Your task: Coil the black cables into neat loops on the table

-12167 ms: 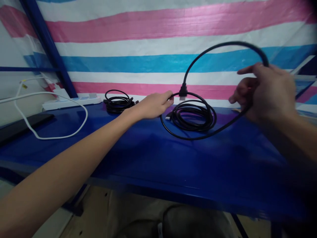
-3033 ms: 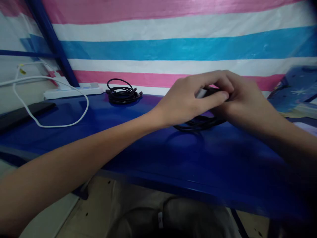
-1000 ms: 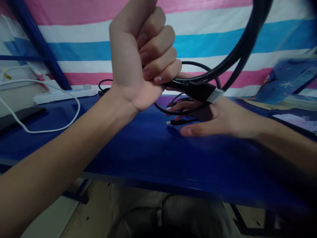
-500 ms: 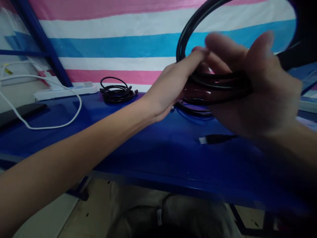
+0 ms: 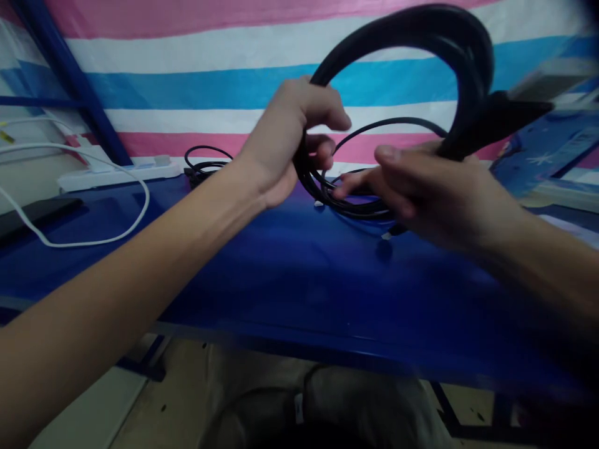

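A thick black cable (image 5: 421, 28), wound into a loop, is held up above the blue table. My left hand (image 5: 299, 134) is closed around the loop's left side, its fingers curled over the strands. On the lower right of the loop, my right hand (image 5: 435, 190) grips the cable, with fingertips pointing left across the strands. A black plug (image 5: 500, 121) with a pale metal end juts out to the right above my right hand. One smaller connector (image 5: 387, 236) hangs just below the coil. Behind the loop a thinner black cable (image 5: 397, 121) arcs up, partly covered.
Another coiled black cable (image 5: 206, 163) lies behind my left forearm. At the left are a white power strip (image 5: 121, 174), a white cord (image 5: 147, 199) and a flat dark device (image 5: 42, 215). A striped sheet (image 5: 187, 87) hangs behind the blue table (image 5: 281, 280).
The cable loop has come lower and further left, now wholly in view. My left hand has shifted left and wraps the loop's side. My right hand has moved left, turning its fingers leftward.
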Available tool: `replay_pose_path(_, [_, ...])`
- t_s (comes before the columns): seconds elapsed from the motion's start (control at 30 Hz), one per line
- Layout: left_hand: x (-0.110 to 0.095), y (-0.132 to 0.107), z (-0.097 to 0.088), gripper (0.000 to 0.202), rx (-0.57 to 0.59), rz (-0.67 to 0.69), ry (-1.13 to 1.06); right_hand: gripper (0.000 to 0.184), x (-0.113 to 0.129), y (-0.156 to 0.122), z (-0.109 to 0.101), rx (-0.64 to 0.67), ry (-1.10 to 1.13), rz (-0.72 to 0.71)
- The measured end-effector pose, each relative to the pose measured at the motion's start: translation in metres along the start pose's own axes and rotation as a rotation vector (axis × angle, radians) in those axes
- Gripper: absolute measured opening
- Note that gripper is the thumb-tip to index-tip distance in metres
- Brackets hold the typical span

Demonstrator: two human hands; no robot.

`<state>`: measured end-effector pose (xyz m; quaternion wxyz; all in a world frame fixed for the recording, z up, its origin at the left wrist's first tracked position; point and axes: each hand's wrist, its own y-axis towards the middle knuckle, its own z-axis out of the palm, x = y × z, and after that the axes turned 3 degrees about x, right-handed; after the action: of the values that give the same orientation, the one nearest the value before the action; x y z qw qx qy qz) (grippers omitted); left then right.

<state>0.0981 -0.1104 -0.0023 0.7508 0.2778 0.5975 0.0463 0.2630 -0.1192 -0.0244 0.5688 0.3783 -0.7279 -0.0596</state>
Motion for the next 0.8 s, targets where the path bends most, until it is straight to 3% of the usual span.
replay_pose_path(0.1, [0.005,-0.001,0.001,0.019,0.146,-0.092,0.007,0.048,0.002,-0.001,-0.005,-0.026,0.155,0.044])
replay_pose_path(0.17, [0.007,-0.003,0.001,0.014,0.308,-0.089,0.033,0.042,0.005,0.001,-0.011,-0.116,0.119,0.067])
replay_pose_path(0.23, [0.007,-0.005,0.001,0.006,0.514,-0.102,0.098,0.033,0.006,0.002,-0.017,-0.221,-0.101,0.031])
replay_pose_path(0.33, [0.007,-0.008,0.004,0.025,0.719,-0.177,0.178,0.022,0.004,0.004,-0.022,-0.311,-0.565,-0.079])
replay_pose_path(0.47, [0.015,-0.009,0.008,0.048,0.713,-0.201,0.262,0.016,-0.004,0.002,-0.022,-0.287,-0.865,-0.122])
replay_pose_path(0.57, [0.022,-0.009,0.009,0.04,0.708,-0.246,0.315,0.02,-0.008,0.0,-0.02,-0.227,-0.993,-0.214])
replay_pose_path(0.7, [0.028,-0.008,0.006,0.023,0.807,-0.345,0.365,0.022,-0.01,-0.003,-0.016,-0.112,-1.159,-0.343])
replay_pose_path(0.8, [0.03,-0.007,0.004,0.018,0.812,-0.35,0.332,0.012,-0.011,-0.002,-0.016,-0.133,-1.066,-0.327])
